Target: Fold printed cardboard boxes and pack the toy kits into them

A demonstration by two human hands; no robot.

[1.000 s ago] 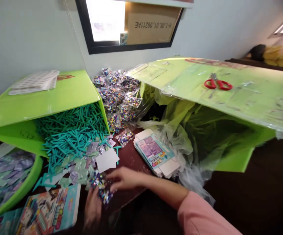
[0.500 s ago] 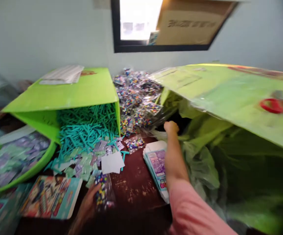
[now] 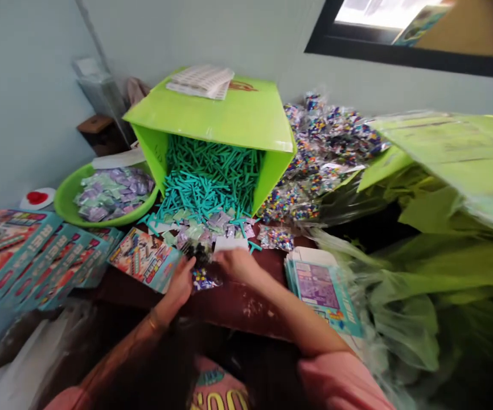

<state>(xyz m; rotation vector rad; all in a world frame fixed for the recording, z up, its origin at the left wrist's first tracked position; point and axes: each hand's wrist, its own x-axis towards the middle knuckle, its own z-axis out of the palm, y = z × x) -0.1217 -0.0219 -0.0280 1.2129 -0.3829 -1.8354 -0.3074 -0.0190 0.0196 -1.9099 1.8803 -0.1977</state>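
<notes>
A clump of small black pieces [image 3: 198, 252], seemingly in a clear bag, is between my two hands above the table. My left hand [image 3: 180, 282] is closed on its near left side, thumb upward. From the right, my right hand [image 3: 237, 265] pinches at its other edge; its fingertips are blurred. Just under the hands a clear bag of coloured beads [image 3: 204, 280] lies on the dark red table. A printed box [image 3: 146, 257] lies left of my left hand. Behind my right hand sits a white card [image 3: 231, 244].
A tipped green box [image 3: 225, 122] spills turquoise T-shaped sticks [image 3: 204, 191]. Small purple and green packets fill a green basin [image 3: 65, 199]. Stacked printed boxes [image 3: 37, 256] stand left, flat cartons [image 3: 319, 285] right. Bead bags [image 3: 332, 131] are heaped behind. Another green box [image 3: 464, 148] holds black contents [image 3: 370, 228].
My right hand has come back from the dark opening at right to meet my left hand. My left hand has let go of the bead bag. The view has swung left.
</notes>
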